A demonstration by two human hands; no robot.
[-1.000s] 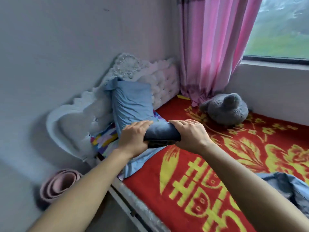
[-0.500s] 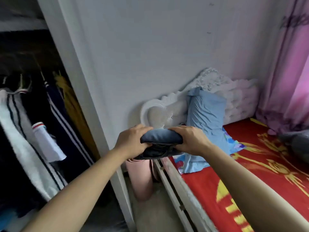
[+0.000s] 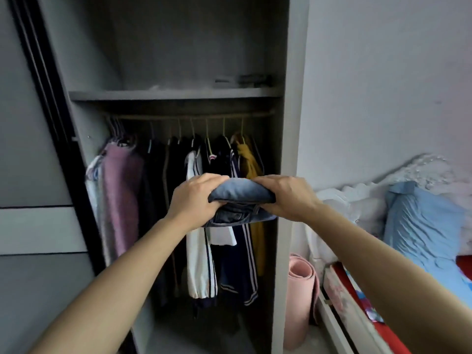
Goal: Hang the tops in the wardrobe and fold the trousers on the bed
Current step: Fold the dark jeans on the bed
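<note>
I hold a folded pair of blue jeans (image 3: pixel 241 200) in front of the open wardrobe (image 3: pixel 293 123). My left hand (image 3: pixel 196 200) grips the bundle's left end and my right hand (image 3: pixel 286 196) grips its right end. Behind the jeans, several tops (image 3: pixel 199 251) hang on hangers from the rail (image 3: pixel 194 116): a mauve one at the left, dark ones in the middle, a white striped one, a mustard one at the right. A shelf (image 3: pixel 173 94) runs above the rail. The bed (image 3: pixel 357 310) with its red cover shows at the lower right.
A rolled pink mat (image 3: pixel 301 297) stands between the wardrobe side and the bed. A light blue pillow (image 3: pixel 424 226) leans on the white headboard (image 3: pixel 357 200). The wardrobe's sliding door (image 3: pixel 33 200) is at the left. Something flat and dark lies on the shelf's right end.
The view has swung left from the bed to the wardrobe. Both hands have carried the folded jeans along, from over the bed's edge to in front of the hanging tops.
</note>
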